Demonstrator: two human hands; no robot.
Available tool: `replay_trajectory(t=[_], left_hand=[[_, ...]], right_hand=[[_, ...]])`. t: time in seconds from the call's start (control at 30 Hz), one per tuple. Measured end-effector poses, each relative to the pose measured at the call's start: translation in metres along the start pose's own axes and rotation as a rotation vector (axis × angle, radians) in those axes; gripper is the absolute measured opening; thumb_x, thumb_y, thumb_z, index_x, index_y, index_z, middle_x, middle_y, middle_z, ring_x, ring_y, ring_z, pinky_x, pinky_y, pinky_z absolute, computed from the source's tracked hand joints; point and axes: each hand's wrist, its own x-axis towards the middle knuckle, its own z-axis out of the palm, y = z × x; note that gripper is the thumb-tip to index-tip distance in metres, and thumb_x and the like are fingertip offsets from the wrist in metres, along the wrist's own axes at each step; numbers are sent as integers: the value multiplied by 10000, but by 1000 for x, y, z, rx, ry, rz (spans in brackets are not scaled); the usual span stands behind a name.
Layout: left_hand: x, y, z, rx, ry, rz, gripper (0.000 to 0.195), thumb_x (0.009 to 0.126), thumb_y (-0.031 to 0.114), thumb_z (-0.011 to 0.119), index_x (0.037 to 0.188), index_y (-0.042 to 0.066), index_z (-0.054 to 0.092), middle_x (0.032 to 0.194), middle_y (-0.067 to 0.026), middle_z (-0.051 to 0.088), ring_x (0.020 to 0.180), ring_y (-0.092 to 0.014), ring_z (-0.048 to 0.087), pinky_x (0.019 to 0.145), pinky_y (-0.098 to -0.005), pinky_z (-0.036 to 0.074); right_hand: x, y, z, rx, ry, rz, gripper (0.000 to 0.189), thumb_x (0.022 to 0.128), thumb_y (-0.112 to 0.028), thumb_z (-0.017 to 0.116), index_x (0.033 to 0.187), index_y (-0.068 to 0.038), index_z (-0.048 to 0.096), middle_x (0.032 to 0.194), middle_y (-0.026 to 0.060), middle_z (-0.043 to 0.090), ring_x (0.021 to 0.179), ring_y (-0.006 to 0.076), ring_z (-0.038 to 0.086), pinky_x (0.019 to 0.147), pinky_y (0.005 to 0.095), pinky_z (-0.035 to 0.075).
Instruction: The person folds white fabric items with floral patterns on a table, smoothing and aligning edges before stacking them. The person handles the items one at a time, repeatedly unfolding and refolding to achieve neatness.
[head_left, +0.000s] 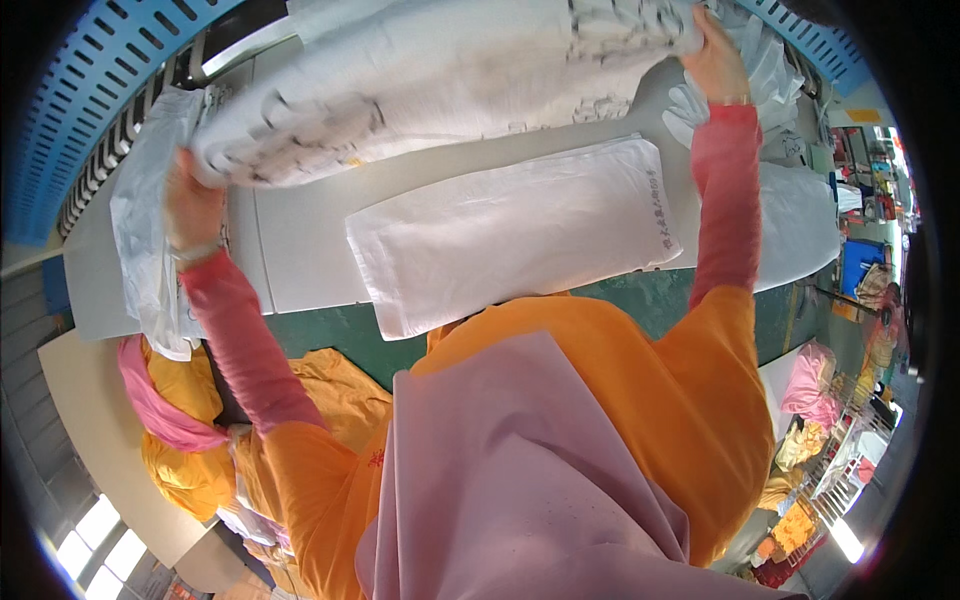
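A white cloth (450, 90) with black line printing is stretched between my two hands, slightly blurred over the far half of the table. My left hand (195, 206) grips its left end, and my right hand (716, 64) pinches its upper right end. Nearer to my body a folded white cloth (510, 232) lies flat on the light grey tabletop (307, 255), its front edge overhanging. Dark writing runs along its right end. The printed cloth hides part of the table's far side.
Whitish plastic bags (150, 225) hang over the table's left edge. Crumpled white plastic (772, 82) lies behind my right wrist, with a pale sheet (795, 225) nearer. Blue slotted baskets (97, 82) border the far side. Yellow and pink fabric bundles (180, 442) sit at lower left.
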Motion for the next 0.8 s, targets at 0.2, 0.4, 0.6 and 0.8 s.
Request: replay_trajectory(t=[0.2,0.4,0.6,0.8], left_hand=[[98,140,48,294,308,123,310,843,233,454,1034,-8,491,1022,-90,543,949,-185,507,843,-300,371],[55,174,45,288,274,260,284,828,196,476,1009,-21,510,969,-88,559,899,-169,528,804,-285,402],[-86,65,11,368,406,88,161,805,115,490,828,-18,577,583,11,391,532,-92,394,510,-233,340],[-175,-79,-46,1446,-30,176,136,809,152,479,808,76,592,616,-3,490,550,-98,454,488,-232,366]], right_hand=[[102,-67,39,426,-258,294,111,749,-128,534,812,-39,517,786,32,507,729,151,478,660,248,360],[100,-91,-17,365,-143,228,107,746,-161,547,730,-64,504,670,-3,472,612,119,435,556,255,329],[22,-90,-40,365,-200,342,158,743,-193,560,647,-89,490,554,-38,436,496,88,391,453,261,298],[-130,-45,51,390,-441,493,248,675,-250,645,601,-74,487,557,-10,442,529,100,420,505,243,344]])
